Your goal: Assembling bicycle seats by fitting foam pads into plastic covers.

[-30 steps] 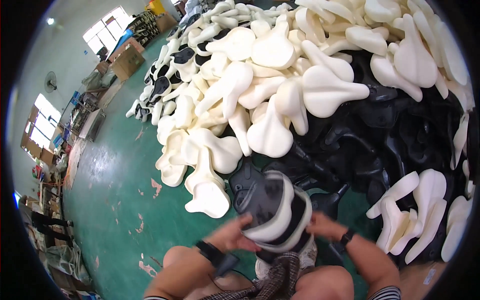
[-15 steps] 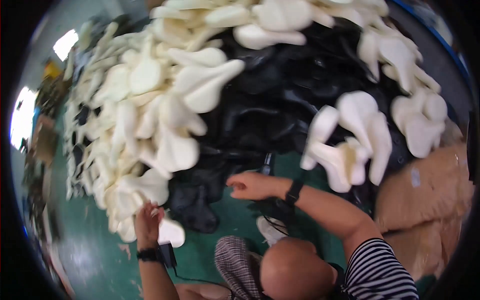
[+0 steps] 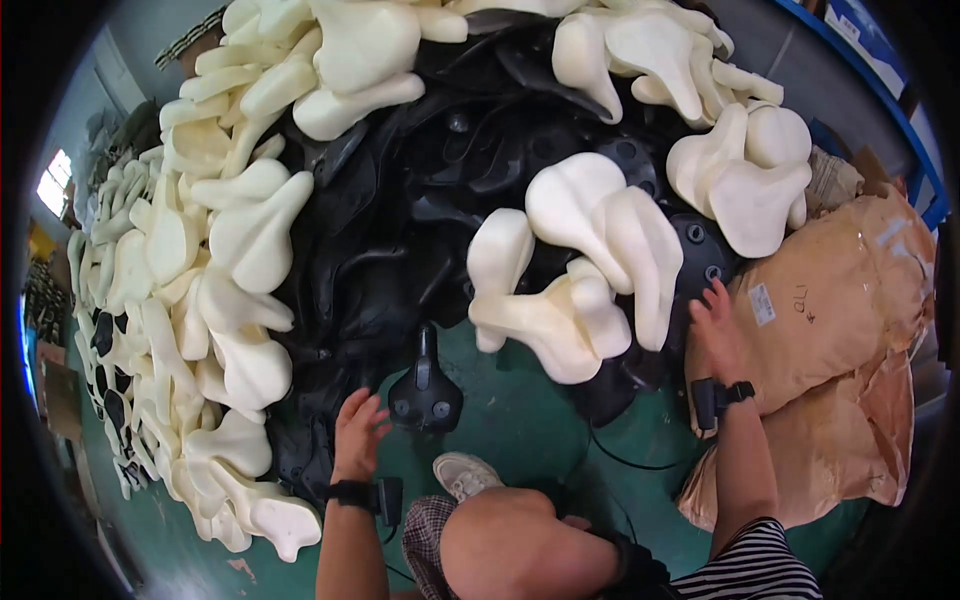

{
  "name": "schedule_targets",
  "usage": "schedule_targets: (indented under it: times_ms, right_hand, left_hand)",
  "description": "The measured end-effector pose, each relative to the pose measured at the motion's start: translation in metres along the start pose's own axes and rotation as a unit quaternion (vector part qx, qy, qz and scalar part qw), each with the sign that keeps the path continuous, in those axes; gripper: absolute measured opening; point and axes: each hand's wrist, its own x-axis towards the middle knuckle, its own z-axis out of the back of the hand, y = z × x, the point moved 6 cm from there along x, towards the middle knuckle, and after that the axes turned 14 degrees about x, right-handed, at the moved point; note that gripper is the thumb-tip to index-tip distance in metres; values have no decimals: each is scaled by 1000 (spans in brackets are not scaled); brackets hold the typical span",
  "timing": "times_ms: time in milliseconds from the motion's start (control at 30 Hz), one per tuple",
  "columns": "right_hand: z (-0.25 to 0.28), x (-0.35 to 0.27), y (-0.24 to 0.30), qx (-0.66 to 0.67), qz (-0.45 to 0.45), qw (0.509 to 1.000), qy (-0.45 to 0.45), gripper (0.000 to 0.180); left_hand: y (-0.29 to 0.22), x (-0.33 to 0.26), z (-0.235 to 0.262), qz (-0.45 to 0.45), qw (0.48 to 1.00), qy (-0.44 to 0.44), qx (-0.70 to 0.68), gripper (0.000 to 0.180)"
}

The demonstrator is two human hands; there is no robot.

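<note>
Where hidden: much of the black saddle heap [image 3: 400, 230] is buried under cream foam pads [image 3: 590, 250].
Left hand [image 3: 357, 432]: fingers spread, nothing gripped, held just beside a lone black saddle base [image 3: 425, 385] laid on the green floor [image 3: 520, 420].
Right hand [image 3: 716, 325]: fingers opened beside brown sacks [image 3: 840, 310]; contact cannot be told.

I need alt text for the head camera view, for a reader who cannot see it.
A seated person reaches both empty hands toward a big floor pile of cream foam saddle pads and black saddle shells. The left hand is beside a black saddle shell; the right hand is by brown paper sacks.
</note>
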Motion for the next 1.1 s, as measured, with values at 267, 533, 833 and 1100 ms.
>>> schedule_targets:
  times_ms: [267, 533, 833, 1100]
  right_hand:
    - [-80, 54, -55, -258, 78, 957, 105, 104]
    - [-149, -40, -83, -148, 110, 935, 304, 99]
    - [-252, -125, -78, 58, -133, 861, 487, 44]
    - [73, 20, -161, -321, 91, 935, -125, 60]
  left_hand:
    - [-31, 62, -223, 6, 988, 151, 16, 93]
    - [16, 60, -123, -15, 995, 20, 93, 43]
    - [-43, -32, 164, -76, 959, -262, 75, 36]
    - [13, -81, 215, -91, 871, -475, -84, 38]
